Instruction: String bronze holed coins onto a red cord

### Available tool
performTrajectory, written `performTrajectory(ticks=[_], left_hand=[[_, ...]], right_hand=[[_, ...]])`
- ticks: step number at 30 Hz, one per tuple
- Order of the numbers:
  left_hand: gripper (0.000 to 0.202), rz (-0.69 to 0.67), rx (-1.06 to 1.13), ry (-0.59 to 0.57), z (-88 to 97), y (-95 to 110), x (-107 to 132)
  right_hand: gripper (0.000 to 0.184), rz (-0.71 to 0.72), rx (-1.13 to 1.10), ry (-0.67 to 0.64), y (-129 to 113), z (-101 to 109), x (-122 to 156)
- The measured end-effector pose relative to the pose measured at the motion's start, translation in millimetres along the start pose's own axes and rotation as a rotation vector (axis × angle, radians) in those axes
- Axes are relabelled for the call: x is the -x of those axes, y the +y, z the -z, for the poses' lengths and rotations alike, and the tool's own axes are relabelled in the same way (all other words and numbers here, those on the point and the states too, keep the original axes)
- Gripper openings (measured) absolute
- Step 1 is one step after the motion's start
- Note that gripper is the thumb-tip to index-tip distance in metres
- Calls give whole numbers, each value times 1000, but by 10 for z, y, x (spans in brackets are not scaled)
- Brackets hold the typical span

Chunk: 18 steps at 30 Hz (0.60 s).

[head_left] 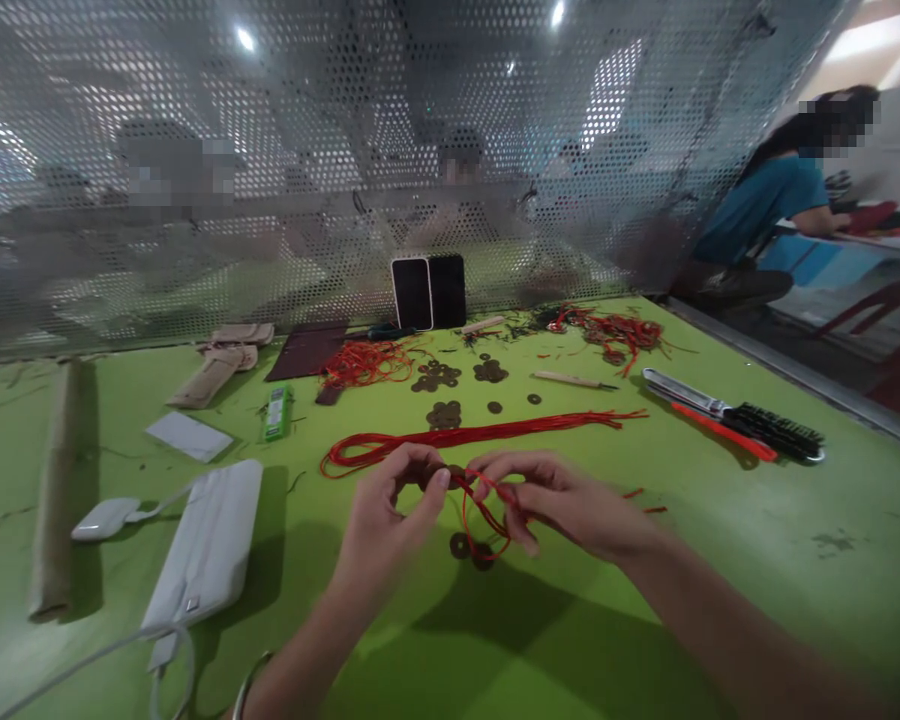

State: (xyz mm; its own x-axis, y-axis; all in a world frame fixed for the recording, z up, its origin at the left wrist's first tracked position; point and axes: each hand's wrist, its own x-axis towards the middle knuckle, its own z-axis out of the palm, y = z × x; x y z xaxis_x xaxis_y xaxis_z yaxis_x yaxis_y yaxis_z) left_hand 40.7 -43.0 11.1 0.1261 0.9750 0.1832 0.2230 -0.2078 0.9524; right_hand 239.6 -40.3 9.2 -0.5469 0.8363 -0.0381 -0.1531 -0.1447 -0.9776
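My left hand pinches a dark coin and a red cord between thumb and forefinger above the green table. My right hand is closed on the same red cord, which loops down below both hands. Two more dark coins lie on the table just under the loop. A long bundle of red cords lies just beyond my hands.
Piles of coins and red cord heaps lie farther back, near two upright phones. A black brush is at the right, a white power bank with cable at the left. A perforated screen backs the table; a seated person is far right.
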Motion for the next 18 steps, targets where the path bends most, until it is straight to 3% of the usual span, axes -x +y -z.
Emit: performTrajectory(ticks=[4,7,12,14,18], left_hand=[[12,16,1,2,-4,-9,-12],[13,56,101,-3,-2,12,-17],[18,203,390,-15,39,64,-23],[19,202,420,5,71,72,-33],[20,155,486,18,116,59,-64]], right_hand=[[21,-93,190,-125,-17,-35,8],[25,-28,346,-118,-54,1,10],[18,297,815,37,-152,233,102],[14,377,843,127,-180,370,181],[7,522,690,346,-165,668,364]])
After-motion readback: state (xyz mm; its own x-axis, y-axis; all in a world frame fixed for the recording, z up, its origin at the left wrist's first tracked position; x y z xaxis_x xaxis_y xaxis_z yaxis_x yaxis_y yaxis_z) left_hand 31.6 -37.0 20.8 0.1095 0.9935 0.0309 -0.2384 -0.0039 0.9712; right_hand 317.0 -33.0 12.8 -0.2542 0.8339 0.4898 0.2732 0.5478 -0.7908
